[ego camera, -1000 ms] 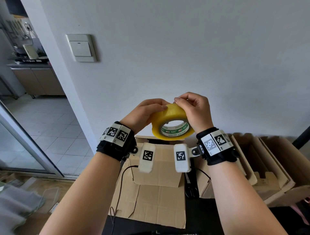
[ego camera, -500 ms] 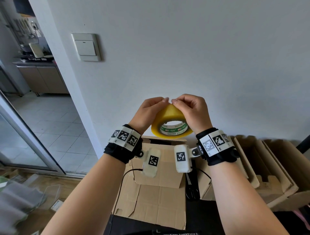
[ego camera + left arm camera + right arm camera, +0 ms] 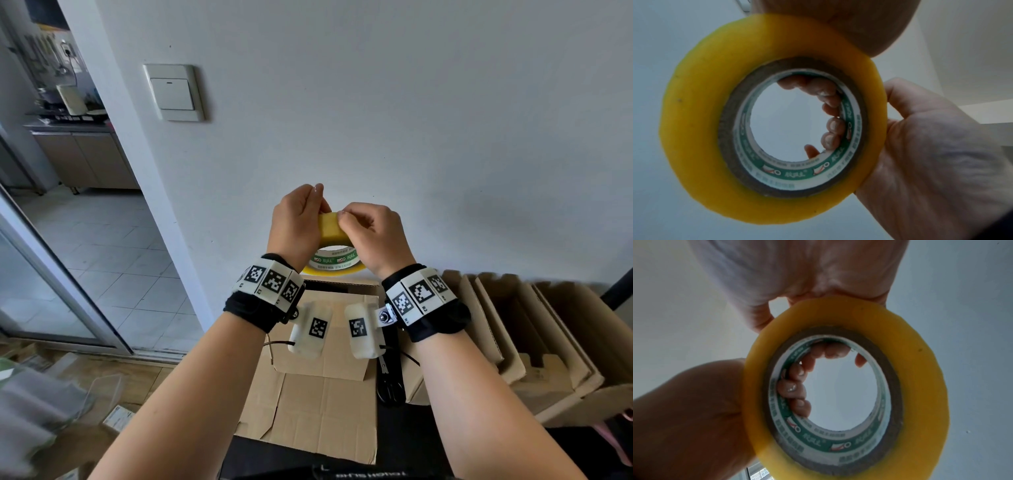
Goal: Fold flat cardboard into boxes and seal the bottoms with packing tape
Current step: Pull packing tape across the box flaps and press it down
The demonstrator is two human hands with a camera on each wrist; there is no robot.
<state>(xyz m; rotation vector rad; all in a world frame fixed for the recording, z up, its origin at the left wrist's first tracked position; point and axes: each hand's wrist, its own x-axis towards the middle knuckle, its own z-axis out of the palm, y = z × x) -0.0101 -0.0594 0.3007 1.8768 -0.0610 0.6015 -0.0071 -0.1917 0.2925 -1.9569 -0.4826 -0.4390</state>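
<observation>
While the roll of packing tape (image 3: 330, 236) is held raised before the wall above the cardboard box (image 3: 318, 387), it sits higher and more turned than half a second ago. Left hand (image 3: 296, 222): fingers curled through the core, gripping. Right hand (image 3: 371, 233): fingertips now pinching at the outer winding, likely seeking the free end; no tape pulled, bottom unsealed.

- Yellow tape roll (image 3: 330, 229), green-and-white printed core, held up in the air before the wall, tilted.
- Flat cardboard (image 3: 325, 407) lies below on the bench, flaps spread.
- Folded boxes (image 3: 548, 342) stand at right, nested, tilted.
</observation>
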